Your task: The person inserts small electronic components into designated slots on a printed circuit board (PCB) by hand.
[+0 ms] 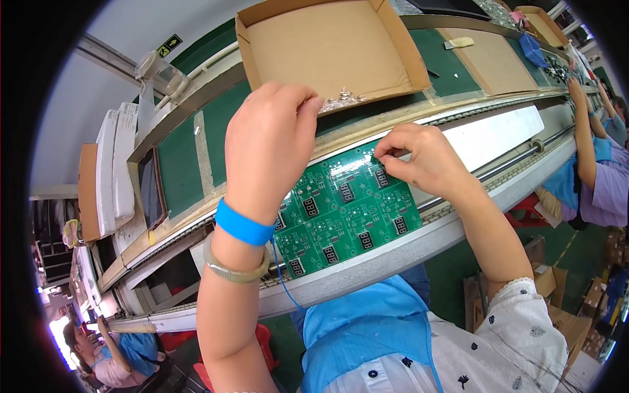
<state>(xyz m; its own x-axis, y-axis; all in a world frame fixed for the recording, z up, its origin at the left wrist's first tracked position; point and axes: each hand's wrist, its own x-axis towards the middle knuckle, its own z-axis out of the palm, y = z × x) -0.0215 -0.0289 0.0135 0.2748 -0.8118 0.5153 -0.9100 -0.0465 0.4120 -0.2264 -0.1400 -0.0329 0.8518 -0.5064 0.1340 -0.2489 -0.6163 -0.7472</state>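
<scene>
A green circuit board panel (pixel 341 219) with several black digit displays lies across the conveyor rails in front of me. My right hand (pixel 422 157) is over its far right corner, thumb and fingertips pinched together just above the board; whatever they hold is too small to make out. My left hand (pixel 272 134) is raised at the near edge of a cardboard tray (pixel 321 39), its fingers curled together beside a small heap of clear, shiny parts (pixel 344 98). What is between the left fingers is hidden. A blue wrist strap (pixel 244 221) with a cord circles my left wrist.
The conveyor's front rail (pixel 367 262) runs along my side. Beyond it, a flat brown sheet (pixel 488 62) and a blue bin (pixel 533 49) sit on the green bench. Co-workers sit at the right and lower left. White boards (pixel 121 164) stand at left.
</scene>
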